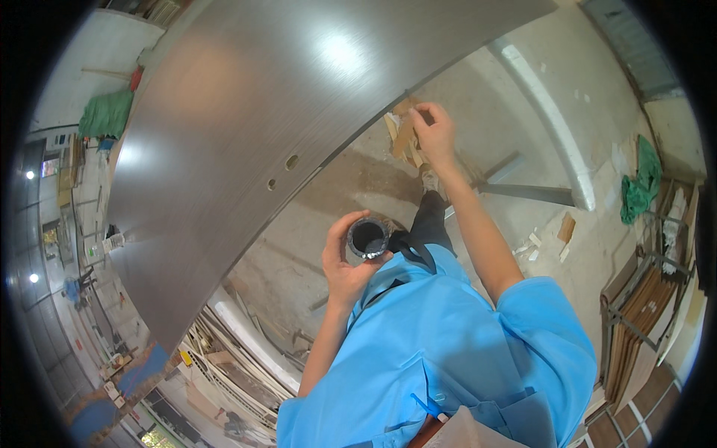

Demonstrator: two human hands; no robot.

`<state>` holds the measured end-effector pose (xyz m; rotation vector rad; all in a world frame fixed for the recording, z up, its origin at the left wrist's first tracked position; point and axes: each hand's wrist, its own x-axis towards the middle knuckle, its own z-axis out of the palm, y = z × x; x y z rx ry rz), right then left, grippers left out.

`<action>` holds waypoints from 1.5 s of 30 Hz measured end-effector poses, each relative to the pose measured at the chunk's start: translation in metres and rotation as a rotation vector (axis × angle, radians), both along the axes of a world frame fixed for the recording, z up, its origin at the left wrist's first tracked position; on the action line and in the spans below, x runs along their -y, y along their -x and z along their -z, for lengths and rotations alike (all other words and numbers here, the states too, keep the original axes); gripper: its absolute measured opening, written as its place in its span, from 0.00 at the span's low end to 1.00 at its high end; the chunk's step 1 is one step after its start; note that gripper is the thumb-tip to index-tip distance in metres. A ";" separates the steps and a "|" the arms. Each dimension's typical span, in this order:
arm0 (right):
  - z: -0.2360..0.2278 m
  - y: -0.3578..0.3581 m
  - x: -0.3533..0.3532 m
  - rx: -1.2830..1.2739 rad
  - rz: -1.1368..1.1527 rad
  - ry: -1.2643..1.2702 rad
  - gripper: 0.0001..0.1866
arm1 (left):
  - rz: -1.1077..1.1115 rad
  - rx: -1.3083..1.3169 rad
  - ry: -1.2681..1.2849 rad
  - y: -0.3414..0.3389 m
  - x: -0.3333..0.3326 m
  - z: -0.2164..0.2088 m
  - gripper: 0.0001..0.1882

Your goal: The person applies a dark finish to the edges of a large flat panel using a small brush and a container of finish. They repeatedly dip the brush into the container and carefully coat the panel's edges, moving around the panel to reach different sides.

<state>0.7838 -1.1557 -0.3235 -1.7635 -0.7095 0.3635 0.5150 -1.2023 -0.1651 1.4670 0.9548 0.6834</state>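
My left hand [345, 261] is wrapped round an open dark can [368, 237], its mouth facing up and its inside black. Silvery patches show along the can's near rim. My right hand [435, 133] is raised at the edge of a large dark wood-grain door panel [216, 142], thumb and fingers pinched together. A brown strip [404, 137] appears right below those fingertips; whether they grip it or it lies on the floor beyond, I cannot tell. Two small holes [292, 162] pierce the panel near its edge.
A long white wrapped tube [549, 119] and a metal bar [526, 194] lie at the right. Wood scraps [566, 228] are on the floor. Stacked boards [635, 328] stand on a rack at far right, near a green cloth [641, 183]. Wood strips [231, 373] lie lower left.
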 end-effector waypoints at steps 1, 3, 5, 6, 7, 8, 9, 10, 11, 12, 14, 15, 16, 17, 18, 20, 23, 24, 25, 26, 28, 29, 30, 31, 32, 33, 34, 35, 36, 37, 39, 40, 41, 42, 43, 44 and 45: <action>0.000 -0.004 0.001 0.037 0.033 -0.035 0.09 | 0.012 -0.006 -0.009 -0.003 -0.002 0.001 0.42; -0.001 -0.002 0.000 0.032 -0.124 -0.040 0.08 | 0.036 -0.010 0.018 -0.008 -0.003 -0.001 0.43; -0.002 -0.001 -0.001 0.072 -0.291 0.005 0.08 | 0.051 0.000 0.015 -0.016 -0.005 -0.001 0.44; -0.001 -0.006 -0.002 0.082 -0.234 -0.034 0.08 | 0.049 0.010 -0.004 -0.020 -0.006 -0.001 0.43; 0.000 -0.013 -0.002 0.076 -0.163 -0.028 0.08 | 0.044 0.016 -0.028 -0.020 -0.005 -0.002 0.43; 0.002 -0.030 -0.003 0.078 -0.103 -0.031 0.09 | 0.043 0.020 -0.011 -0.023 -0.005 -0.002 0.43; 0.005 -0.046 -0.004 0.032 -0.043 0.040 0.09 | 0.041 0.022 0.000 -0.024 -0.005 -0.002 0.43; 0.008 -0.061 -0.002 0.071 0.008 -0.025 0.09 | 0.040 0.023 0.012 -0.026 -0.004 -0.002 0.43; 0.011 -0.075 -0.001 0.064 0.059 -0.017 0.10 | 0.040 0.019 0.018 -0.027 -0.004 -0.002 0.43; 0.014 -0.082 0.000 0.065 0.147 -0.037 0.10 | 0.041 0.016 0.023 -0.028 -0.004 -0.001 0.43; 0.018 -0.091 0.003 0.070 0.019 0.028 0.11 | 0.041 0.013 0.029 -0.029 -0.005 -0.002 0.43; 0.018 -0.095 0.005 0.076 -0.023 0.048 0.11 | 0.043 0.011 0.032 -0.032 -0.006 -0.002 0.43; 0.018 -0.095 0.004 0.107 -0.120 0.063 0.12 | 0.049 0.014 0.028 -0.034 -0.007 -0.001 0.43; 0.016 -0.095 0.005 0.143 -0.100 0.006 0.11 | 0.053 0.021 0.028 -0.036 -0.008 -0.001 0.43; 0.014 -0.095 0.005 0.161 -0.114 -0.003 0.11 | 0.059 0.032 0.021 -0.038 -0.010 0.000 0.43; 0.009 -0.096 0.004 0.164 -0.071 -0.011 0.10 | 0.065 0.041 0.013 -0.041 -0.011 0.001 0.43; 0.002 -0.100 0.004 0.122 0.014 0.008 0.10 | 0.075 0.040 0.018 -0.042 -0.012 0.001 0.43; 0.001 -0.100 0.004 0.109 -0.015 0.027 0.10 | 0.081 0.040 0.026 -0.043 -0.011 0.002 0.43; 0.000 -0.101 0.004 0.102 0.006 0.039 0.10 | 0.095 0.041 0.027 -0.044 -0.012 0.002 0.43; 0.000 -0.101 0.004 0.120 -0.102 0.069 0.10 | 0.101 0.035 0.026 -0.046 -0.013 0.002 0.44; 0.001 -0.102 0.004 0.163 -0.135 0.016 0.10 | 0.120 0.037 -0.007 -0.049 -0.017 0.003 0.44; 0.001 -0.102 0.004 0.156 -0.231 0.062 0.10 | 0.122 0.035 0.002 -0.050 -0.018 0.003 0.44; 0.001 -0.101 0.004 0.161 -0.096 0.024 0.10 | 0.127 0.036 0.002 -0.051 -0.020 0.002 0.44; 0.001 -0.100 0.004 0.148 -0.032 0.033 0.10 | 0.131 0.036 0.003 -0.053 -0.021 0.003 0.44; 0.000 -0.100 0.005 0.145 0.076 0.000 0.10 | 0.127 0.037 0.010 -0.055 -0.022 0.002 0.44; -0.001 -0.100 0.005 0.124 0.012 0.047 0.10 | 0.125 0.037 0.020 -0.056 -0.022 0.001 0.44; -0.002 -0.097 0.006 0.116 -0.007 0.053 0.10 | 0.125 0.040 0.031 -0.059 -0.023 0.001 0.44; -0.002 -0.097 0.006 0.131 0.033 0.017 0.10 | 0.131 0.040 0.025 -0.060 -0.025 0.000 0.44; -0.002 -0.096 0.005 0.160 -0.070 0.002 0.11 | 0.138 0.043 0.017 -0.064 -0.027 0.001 0.44; -0.002 -0.099 0.004 0.148 -0.137 0.020 0.10 | 0.147 0.045 0.009 -0.067 -0.029 0.001 0.44; 0.000 -0.105 0.002 0.119 -0.312 0.076 0.10 | 0.172 0.040 0.005 -0.072 -0.033 -0.001 0.44; 0.002 -0.111 0.000 0.132 -0.158 0.032 0.10 | 0.181 0.037 0.003 -0.075 -0.034 -0.001 0.45; 0.004 -0.120 -0.003 0.134 -0.085 0.025 0.10 | 0.183 0.037 0.001 -0.078 -0.036 -0.002 0.45; 0.006 -0.130 -0.004 0.086 -0.002 0.090 0.09 | 0.185 0.038 -0.001 -0.080 -0.037 -0.002 0.45; 0.008 -0.141 -0.004 0.119 0.036 0.009 0.09 | 0.186 0.038 -0.002 -0.082 -0.038 -0.002 0.45; 0.010 -0.150 -0.002 0.103 0.084 0.000 0.09 | 0.184 0.041 0.001 -0.085 -0.039 -0.002 0.45; 0.012 -0.156 0.000 0.101 0.176 -0.049 0.09 | 0.182 0.045 0.004 -0.088 -0.040 -0.001 0.44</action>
